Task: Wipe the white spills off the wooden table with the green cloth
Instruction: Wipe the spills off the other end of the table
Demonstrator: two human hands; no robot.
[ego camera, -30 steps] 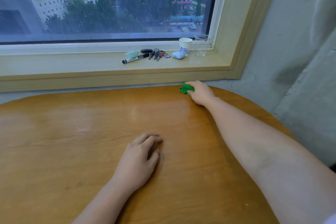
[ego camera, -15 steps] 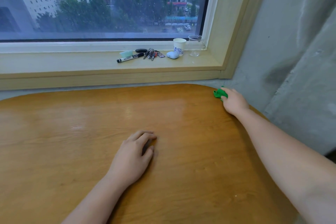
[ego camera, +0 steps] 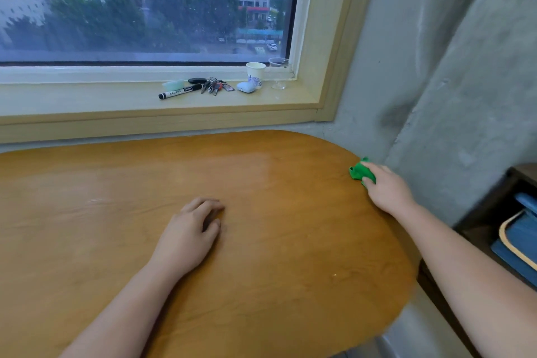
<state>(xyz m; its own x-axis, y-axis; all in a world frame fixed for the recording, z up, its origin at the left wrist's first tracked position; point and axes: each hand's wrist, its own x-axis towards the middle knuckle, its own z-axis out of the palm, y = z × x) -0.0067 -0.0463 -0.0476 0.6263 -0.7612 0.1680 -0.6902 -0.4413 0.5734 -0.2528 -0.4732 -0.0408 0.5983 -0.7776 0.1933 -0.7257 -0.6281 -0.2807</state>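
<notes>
The wooden table (ego camera: 261, 285) fills the lower view, its rounded end at the right. My right hand (ego camera: 385, 190) presses the bunched green cloth (ego camera: 360, 172) onto the table's far right edge, fingers closed over it. Only part of the cloth shows past the fingers. My left hand (ego camera: 190, 234) rests palm down near the table's middle, fingers loosely curled, holding nothing. A tiny white speck (ego camera: 334, 274) lies near the right front of the table. A pale streak (ego camera: 96, 200) glints at the left.
On the window sill (ego camera: 87, 99) lie a black marker (ego camera: 180, 92), keys (ego camera: 215, 86), a white earbud case (ego camera: 246, 86), a paper cup (ego camera: 255, 72) and a clear glass (ego camera: 279, 73). A concrete wall (ego camera: 450, 96) stands at the right, with a dark shelf (ego camera: 511, 227) below.
My right hand has slid the green cloth along the far edge from the middle to the table's right end. The view has turned to the right. My left hand has stayed put.
</notes>
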